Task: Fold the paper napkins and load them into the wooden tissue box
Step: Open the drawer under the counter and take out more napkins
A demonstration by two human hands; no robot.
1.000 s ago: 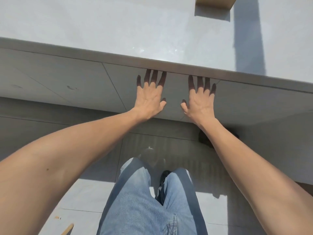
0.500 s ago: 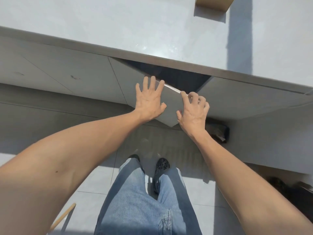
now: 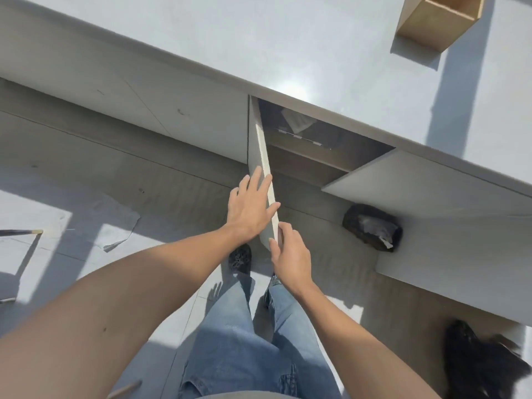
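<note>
- Left hand (image 3: 250, 208): fingers spread and flat against the outer face of the open cabinet door (image 3: 260, 156), at centre of view; it grips nothing.
- Right hand (image 3: 289, 251): fingers and thumb pinched on the free lower corner of the same door, just at 5 o'clock from the left hand.
- Cabinet door: swung outward from beneath the bench (image 3: 259, 44), seen nearly edge-on; a second door (image 3: 403, 182) stands open at 3 o'clock from it.
- Cabinet interior (image 3: 316, 139): dark, with a shelf and a pale, indistinct object inside; whether it is napkins cannot be told.
- Wooden tissue box (image 3: 437, 20): on the bench top at 1 o'clock, open-topped, well apart from both hands.
- Dark bag (image 3: 371, 227): on the floor at 3 o'clock, below the second door.
- Jeans (image 3: 247, 349) and a dark shoe (image 3: 240, 259): the person's legs, at 6 o'clock.
</note>
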